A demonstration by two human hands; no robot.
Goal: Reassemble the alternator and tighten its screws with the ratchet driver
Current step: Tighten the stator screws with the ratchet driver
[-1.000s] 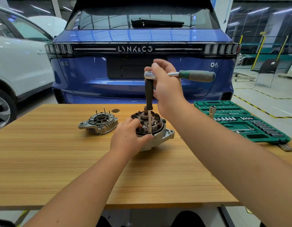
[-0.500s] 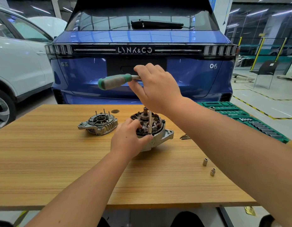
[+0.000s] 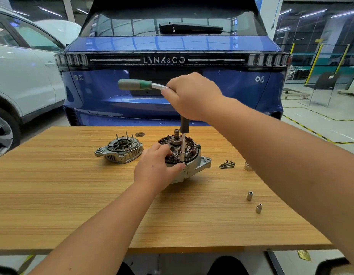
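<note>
Cast aluminium and copper windings make up the alternator (image 3: 184, 157), which sits near the middle of the desk (image 3: 73, 205), slightly toward the far edge. The left hand (image 3: 154, 169) curls round its near rim to steady it, thumb by the socket. The right hand (image 3: 192, 96) grips the head of the ratchet (image 3: 136, 84), whose green handle points left while the extension (image 3: 183, 147) drops straight down onto a screw at the housing's near edge. By its look the body is heavy and stiff, so it should stay put under torque if held by the metal housing; the windings look delicate and are best not squeezed. Its cover (image 3: 120, 150) lies just to the left, studs up, not yet fitted. Loose screws (image 3: 227, 164) lie to the right, and two sockets (image 3: 249, 195) stand nearer the right edge.
</note>
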